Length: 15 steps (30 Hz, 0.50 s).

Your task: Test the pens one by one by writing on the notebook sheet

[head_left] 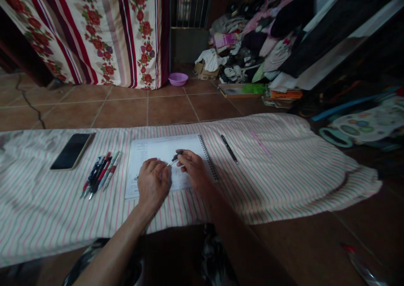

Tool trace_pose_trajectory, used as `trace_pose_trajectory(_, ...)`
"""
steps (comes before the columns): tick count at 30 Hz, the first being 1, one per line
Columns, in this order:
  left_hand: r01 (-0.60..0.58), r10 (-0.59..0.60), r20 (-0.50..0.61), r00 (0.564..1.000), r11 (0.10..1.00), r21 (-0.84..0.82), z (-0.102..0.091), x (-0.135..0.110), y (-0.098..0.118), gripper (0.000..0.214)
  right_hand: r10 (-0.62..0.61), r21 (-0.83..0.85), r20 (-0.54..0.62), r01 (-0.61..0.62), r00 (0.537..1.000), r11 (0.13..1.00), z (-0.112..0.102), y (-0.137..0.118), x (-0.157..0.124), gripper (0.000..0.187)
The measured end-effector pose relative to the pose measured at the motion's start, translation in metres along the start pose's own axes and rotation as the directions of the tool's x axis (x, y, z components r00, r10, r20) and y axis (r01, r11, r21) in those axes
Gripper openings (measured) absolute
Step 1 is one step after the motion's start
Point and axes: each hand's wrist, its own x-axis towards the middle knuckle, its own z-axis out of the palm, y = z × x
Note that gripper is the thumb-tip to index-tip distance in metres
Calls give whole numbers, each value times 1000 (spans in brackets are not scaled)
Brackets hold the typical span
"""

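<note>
A spiral-bound notebook point(186, 145) lies open on the striped cloth, with both hands over its page. My right hand point(194, 168) pinches the black part of a pen point(177, 156), raised a little off the paper. A thin white length like a refill runs from it to the fingertips of my left hand point(153, 180). My left hand is closed, its side against the page, and its fingers hide what they grip. A small dark tip point(136, 178) pokes out at its left side. To the notebook's right lies a black pen point(229, 149), and a pink pen point(261, 144) lies farther right.
A phone point(72, 151) and several pens point(100, 174) lie left of the notebook on the striped cloth point(284, 180). Beyond are a tiled floor point(126, 107), a floral curtain point(94, 33), a purple basin point(178, 79) and piled clothes point(252, 41).
</note>
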Motion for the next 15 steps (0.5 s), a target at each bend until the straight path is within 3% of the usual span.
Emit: trace_pose_trajectory(15, 13, -13, 20, 1000, 1000, 25, -3, -3, -3, 23, -11, 21, -32, 12, 999, 1000, -10, -2, 4, 32)
